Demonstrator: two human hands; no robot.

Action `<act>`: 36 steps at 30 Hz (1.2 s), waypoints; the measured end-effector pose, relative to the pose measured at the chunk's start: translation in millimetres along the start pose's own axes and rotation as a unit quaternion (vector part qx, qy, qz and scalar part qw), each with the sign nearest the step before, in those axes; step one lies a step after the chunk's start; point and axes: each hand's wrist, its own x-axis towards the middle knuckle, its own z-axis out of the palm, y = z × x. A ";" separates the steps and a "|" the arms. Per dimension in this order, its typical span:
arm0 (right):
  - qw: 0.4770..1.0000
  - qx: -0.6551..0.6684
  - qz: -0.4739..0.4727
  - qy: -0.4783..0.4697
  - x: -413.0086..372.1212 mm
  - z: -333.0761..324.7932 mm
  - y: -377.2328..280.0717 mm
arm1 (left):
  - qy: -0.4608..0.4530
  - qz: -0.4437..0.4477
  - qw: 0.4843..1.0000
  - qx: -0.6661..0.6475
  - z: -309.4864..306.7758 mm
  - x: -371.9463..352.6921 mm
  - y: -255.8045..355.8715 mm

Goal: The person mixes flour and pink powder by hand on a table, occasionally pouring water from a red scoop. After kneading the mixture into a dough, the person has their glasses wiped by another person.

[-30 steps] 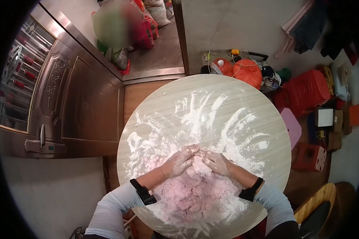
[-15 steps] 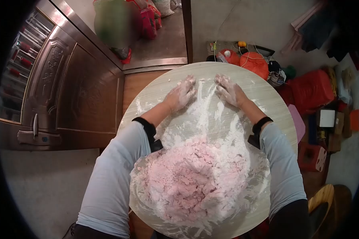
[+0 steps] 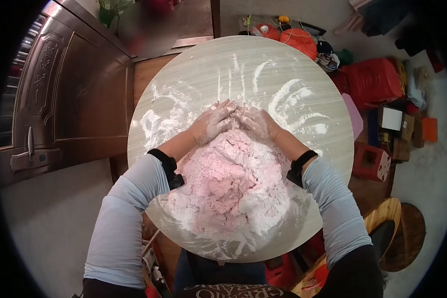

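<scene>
Pink crumbly dough [image 3: 231, 184] is heaped on the near half of a round table [image 3: 293, 64], both hands at its far edge.
It looks soft and loose, likely to break apart if pinched, so cupped palms at its rim suit it best. Left hand [image 3: 212, 121] and right hand [image 3: 253, 121] lie side by side, fingertips touching, fingers curved over the dough but not closed around it; forearms angle inward.
</scene>
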 end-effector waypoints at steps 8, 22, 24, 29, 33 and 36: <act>0.780 0.459 0.229 0.358 -9.6 -102.1 -160.1 | 0.033 -0.224 0.942 -0.250 4.5 -64.0 56.1; 0.725 0.453 0.154 0.496 2.7 -158.7 -298.3 | 0.167 -0.234 0.950 -0.124 -1.0 -145.4 111.0; 0.726 0.438 0.163 0.504 8.4 -155.1 -300.3 | 0.187 -0.208 0.955 -0.097 -6.0 -149.0 108.3; 0.880 0.195 0.264 0.343 11.5 -109.5 -254.4 | 0.209 -0.241 0.939 -0.128 -24.9 -151.0 109.4; 0.824 0.167 0.483 0.244 -11.3 -51.9 -215.4 | 0.277 -0.215 0.883 -0.313 -10.4 -144.3 76.3; 0.742 0.253 0.512 0.351 -28.7 -44.9 -215.5 | 0.386 -0.221 0.626 -0.640 -48.7 -131.6 114.9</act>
